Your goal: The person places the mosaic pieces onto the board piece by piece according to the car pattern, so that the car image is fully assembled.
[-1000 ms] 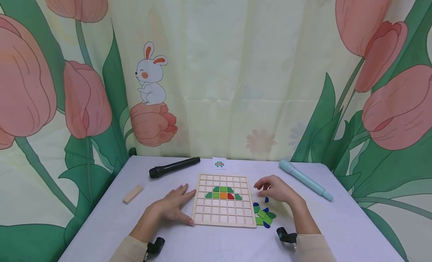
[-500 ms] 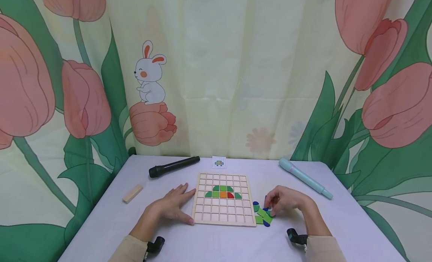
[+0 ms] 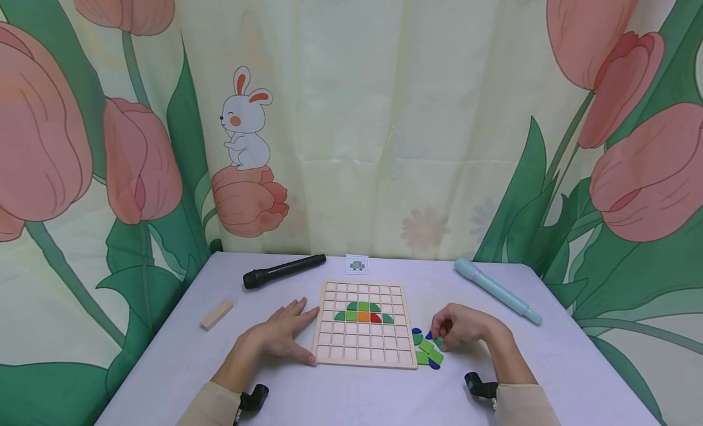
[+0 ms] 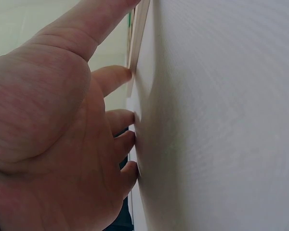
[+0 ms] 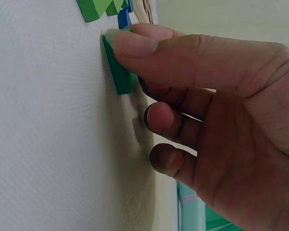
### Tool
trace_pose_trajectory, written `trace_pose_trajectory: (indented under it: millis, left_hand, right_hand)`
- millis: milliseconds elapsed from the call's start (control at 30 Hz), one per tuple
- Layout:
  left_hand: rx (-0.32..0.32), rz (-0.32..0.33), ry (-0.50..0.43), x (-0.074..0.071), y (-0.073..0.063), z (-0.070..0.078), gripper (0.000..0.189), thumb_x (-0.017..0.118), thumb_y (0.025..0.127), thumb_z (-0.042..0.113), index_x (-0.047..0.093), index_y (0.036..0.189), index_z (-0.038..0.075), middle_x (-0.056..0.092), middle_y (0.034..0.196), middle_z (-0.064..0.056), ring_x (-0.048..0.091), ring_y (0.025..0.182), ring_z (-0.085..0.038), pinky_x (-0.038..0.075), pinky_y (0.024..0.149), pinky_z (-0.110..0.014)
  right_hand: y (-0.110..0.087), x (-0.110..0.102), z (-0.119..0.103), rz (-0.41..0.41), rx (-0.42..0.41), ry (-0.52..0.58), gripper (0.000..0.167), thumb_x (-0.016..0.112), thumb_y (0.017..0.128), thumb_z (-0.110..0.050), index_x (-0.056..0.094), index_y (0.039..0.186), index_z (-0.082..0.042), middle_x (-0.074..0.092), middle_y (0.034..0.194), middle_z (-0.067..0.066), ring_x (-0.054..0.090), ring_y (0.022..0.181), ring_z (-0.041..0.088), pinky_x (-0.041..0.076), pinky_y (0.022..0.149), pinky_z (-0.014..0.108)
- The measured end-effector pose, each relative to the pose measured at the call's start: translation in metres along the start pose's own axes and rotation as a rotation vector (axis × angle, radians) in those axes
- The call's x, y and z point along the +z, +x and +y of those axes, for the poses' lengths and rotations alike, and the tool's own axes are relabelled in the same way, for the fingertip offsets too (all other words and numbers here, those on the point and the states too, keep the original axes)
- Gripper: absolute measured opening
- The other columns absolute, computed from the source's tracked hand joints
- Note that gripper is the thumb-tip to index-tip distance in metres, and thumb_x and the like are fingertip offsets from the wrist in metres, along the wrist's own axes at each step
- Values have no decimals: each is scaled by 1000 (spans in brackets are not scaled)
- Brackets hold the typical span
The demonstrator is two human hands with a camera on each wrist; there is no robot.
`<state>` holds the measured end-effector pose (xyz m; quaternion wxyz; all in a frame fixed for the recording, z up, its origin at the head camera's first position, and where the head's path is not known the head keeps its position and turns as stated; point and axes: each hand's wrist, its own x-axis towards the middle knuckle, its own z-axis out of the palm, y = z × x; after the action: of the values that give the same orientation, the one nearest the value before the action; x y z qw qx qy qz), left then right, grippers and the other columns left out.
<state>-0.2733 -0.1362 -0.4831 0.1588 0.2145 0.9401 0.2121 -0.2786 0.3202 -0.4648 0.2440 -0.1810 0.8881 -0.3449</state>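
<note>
On our desk (image 3: 384,401), our spread left hand (image 3: 281,335) touches the part-filled board (image 3: 359,354); our right hand (image 3: 464,324) apparently pinches a green piece (image 5: 120,77), unplaced pieces (image 3: 421,357) beside it.

Two hands (image 3: 284,337) (image 3: 461,324), one board (image 3: 353,354), one orange tile (image 3: 364,317), one card (image 3: 357,264), one wooden block (image 3: 216,315)

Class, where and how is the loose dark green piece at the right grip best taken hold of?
Probably pinch the dark green piece by opposite edges, bringing the right grip in from the right: it is small and flat, and a light green tile and a blue piece sit close on its left, while no pieces show on its right.
</note>
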Motion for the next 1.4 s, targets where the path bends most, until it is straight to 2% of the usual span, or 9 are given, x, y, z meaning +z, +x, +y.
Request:
trace_pose_trajectory:
  millis: [200,467,567,700,867,1033,1133,1267,1400]
  left_hand:
    - [3,3,6,0,0,-1,115,87,68,70,38,163,26,18,174,-17,12,162,-38,13,131,-60]
    - [-1,5,12,2,2,-1,116,86,67,71,38,163,26,18,174,-17,13,162,-37,14,131,-60]
    - [-2,4,13,1,2,-2,116,86,67,71,38,163,26,18,174,-17,13,162,-37,14,131,-60]
    - [11,3,9,1,1,-2,116,86,68,70,37,163,25,17,174,-18,12,162,-39,13,130,-61]
    - [12,4,7,0,1,-1,115,87,68,69,37,163,25,18,174,-19,12,162,-39,13,131,-60]
    - [5,5,4,0,0,-1,115,87,69,68,37,163,25,18,174,-18,13,162,-38,14,131,-60]
    - [9,5,6,0,-1,-1,114,86,70,68,37,163,25,18,173,-19,13,162,-39,14,130,-60]
    - [19,5,7,0,-1,-1,114,85,70,69,37,163,24,18,173,-20,13,162,-40,14,130,-62]
    - [16,2,12,0,-1,-1,115,85,70,70,37,163,24,18,173,-19,13,162,-39,14,130,-62]
  right_hand:
    - [1,-1,0,32,-6,-12,21,85,79,4,72,91,-7,67,86,5,57,80,20,48,69,30]
    - [1,-5,-4,66,-25,-4,16,82,82,2,71,92,-5,62,79,2,56,77,19,47,64,27]
    - [1,-8,-11,111,-71,17,14,80,86,-1,71,97,-2,62,80,3,56,77,19,48,64,26]
    - [5,-9,-21,176,-160,27,18,78,91,-6,74,106,1,69,88,5,59,80,19,53,68,25]
    - [16,-2,-35,220,-197,63,21,77,93,-9,76,111,1,76,98,8,63,84,22,57,74,25]
    - [32,7,-59,240,-244,100,18,75,94,-9,77,110,0,77,100,7,63,86,23,56,75,26]
    - [42,13,-72,219,-290,150,17,72,96,-7,76,110,1,76,100,16,67,84,37,60,75,33]
    - [56,22,-85,182,-308,242,17,70,98,-8,75,110,3,76,102,21,71,94,48,65,82,39]
    - [66,32,-96,195,-315,265,19,74,97,-14,75,109,1,76,100,12,73,94,37,63,90,44]
